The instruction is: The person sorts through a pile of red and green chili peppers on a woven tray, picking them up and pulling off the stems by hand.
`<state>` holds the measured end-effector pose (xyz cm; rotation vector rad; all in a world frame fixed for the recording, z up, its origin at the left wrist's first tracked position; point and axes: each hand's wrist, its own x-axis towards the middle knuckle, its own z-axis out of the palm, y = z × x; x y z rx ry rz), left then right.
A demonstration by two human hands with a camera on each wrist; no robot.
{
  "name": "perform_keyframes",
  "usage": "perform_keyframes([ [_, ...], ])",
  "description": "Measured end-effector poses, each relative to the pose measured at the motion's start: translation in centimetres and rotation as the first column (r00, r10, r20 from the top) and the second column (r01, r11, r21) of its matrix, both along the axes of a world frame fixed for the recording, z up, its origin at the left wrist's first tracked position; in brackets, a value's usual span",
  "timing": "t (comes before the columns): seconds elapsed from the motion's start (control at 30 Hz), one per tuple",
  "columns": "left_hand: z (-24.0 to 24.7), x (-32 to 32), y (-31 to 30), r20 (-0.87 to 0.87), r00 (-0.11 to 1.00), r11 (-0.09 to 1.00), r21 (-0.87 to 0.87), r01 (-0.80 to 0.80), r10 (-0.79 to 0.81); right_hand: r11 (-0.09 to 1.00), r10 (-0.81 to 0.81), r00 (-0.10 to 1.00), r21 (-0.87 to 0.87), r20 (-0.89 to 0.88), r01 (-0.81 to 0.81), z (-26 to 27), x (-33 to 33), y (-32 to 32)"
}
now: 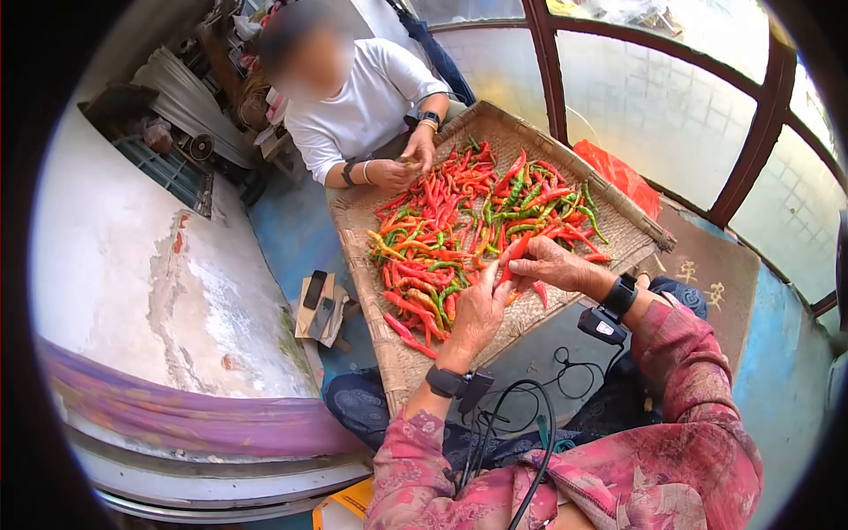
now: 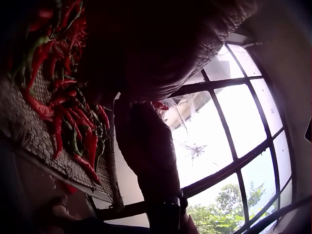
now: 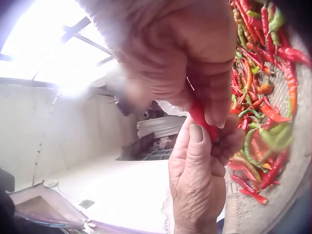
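A red chili pepper (image 1: 513, 253) is held between both hands over the near part of a woven tray (image 1: 399, 358). My left hand (image 1: 477, 311) pinches its lower end, thumb laid along it in the right wrist view. Fingers of my right hand (image 1: 558, 265) grip the same chili pepper (image 3: 204, 121) from above, covering much of it. Under the hands lies a broad heap of red, green and orange chilies (image 1: 433, 203). The left wrist view is dark, with my right hand (image 2: 146, 141) seen as a silhouette.
Across the tray another person in a white top (image 1: 367, 97) sits with both hands (image 1: 411, 163) together at the rim. A red plastic bag (image 1: 618, 177) lies by the windows. A small stool (image 1: 322, 305) with a phone stands left. Black cables (image 1: 530, 415) hang across my lap.
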<state>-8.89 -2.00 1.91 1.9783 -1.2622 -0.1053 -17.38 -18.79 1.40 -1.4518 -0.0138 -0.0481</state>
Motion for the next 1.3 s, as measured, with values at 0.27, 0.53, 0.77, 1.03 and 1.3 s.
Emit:
perform_keyframes([
  [0.27,-2.6,1.2,-0.9,0.090,0.971,0.960,0.158,-0.233,0.221,0.854,-0.217,0.967,-0.454,0.136,0.256,-2.8,-2.9,-2.1],
  [0.53,0.1,8.3,1.7,0.734,0.399,0.760,-0.242,-0.603,0.550,0.851,-0.404,0.913,-0.339,0.063,0.400,-2.0,-4.8,-6.3],
  [0.77,-4.9,6.9,-5.7,0.693,0.721,0.929,0.284,-0.236,-0.029,0.731,-0.344,0.895,-0.519,0.282,0.444,-1.7,-6.0,-6.2],
  [1.03,-4.9,7.6,-3.5,0.632,0.769,0.909,0.369,-0.195,-0.092,0.591,-0.397,0.860,-0.628,0.321,0.507,-1.5,-5.3,-7.1],
  [1.3,0.0,7.2,4.8,0.700,0.663,0.847,0.161,-0.506,0.263,0.546,-0.358,0.835,-0.631,0.419,0.551,-1.8,-4.4,-6.8],
])
